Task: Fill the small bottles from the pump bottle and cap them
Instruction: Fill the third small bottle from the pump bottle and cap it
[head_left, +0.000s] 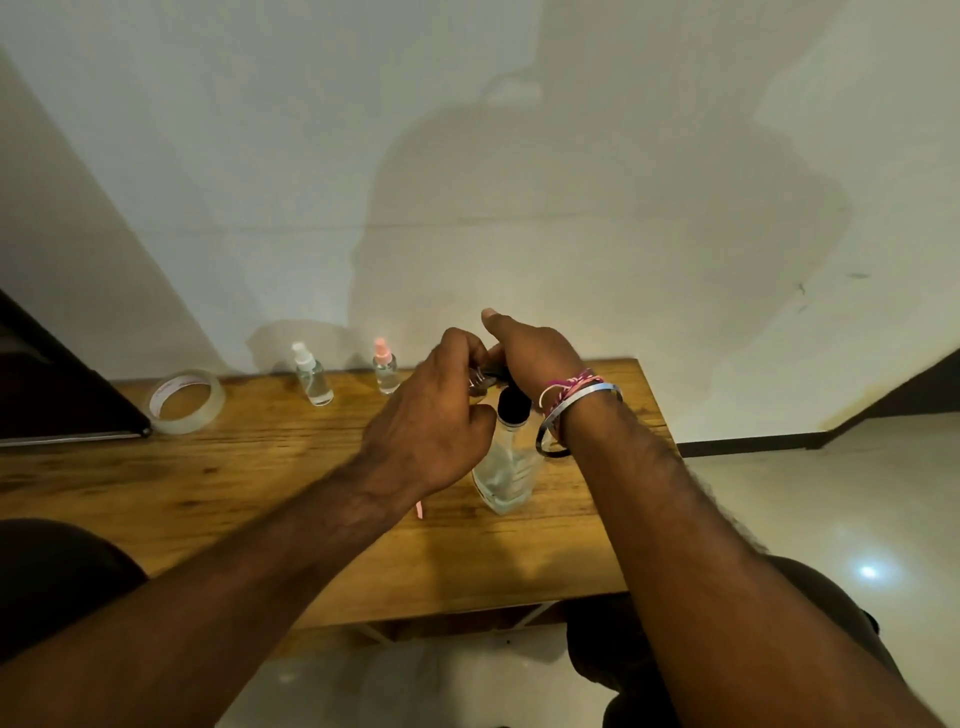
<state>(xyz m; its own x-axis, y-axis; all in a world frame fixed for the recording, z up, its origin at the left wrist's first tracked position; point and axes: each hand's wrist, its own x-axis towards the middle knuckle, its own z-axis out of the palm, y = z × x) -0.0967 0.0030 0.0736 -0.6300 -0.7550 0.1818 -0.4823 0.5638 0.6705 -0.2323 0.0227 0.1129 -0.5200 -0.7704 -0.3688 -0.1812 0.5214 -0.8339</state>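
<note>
At the centre of the wooden table (260, 499), both hands meet over the pump bottle (506, 467). Left hand (434, 426): fingers curled, knuckles up, pinching a small clear item at the pump head; the item is blurred and mostly hidden, so I cannot tell whether it is a small bottle. Right hand (535, 348): rests on top of the black pump head (513, 402), thumb stretched toward 12 o'clock, fingers bent down over the pump; how firmly they close I cannot tell. Right wrist carries a metal bangle (576, 410) and pink thread bands (569, 382).

Pump bottle: clear body, upright on the table, directly below the hands, partly covered by the left palm at 9 o'clock.

From the hands toward 10 o'clock, near the table's far edge: a small bottle with a pink spray cap (385, 366), upright, capped. Further out along the same bearing: a small bottle with a white spray cap (312, 376), upright, capped; the two stand apart. At 9 o'clock, well apart from the hands: a roll of clear tape (186, 401) lying flat beside a dark panel (57, 395).

A small pink object (418, 510) shows under the left wrist; identity unclear.
</note>
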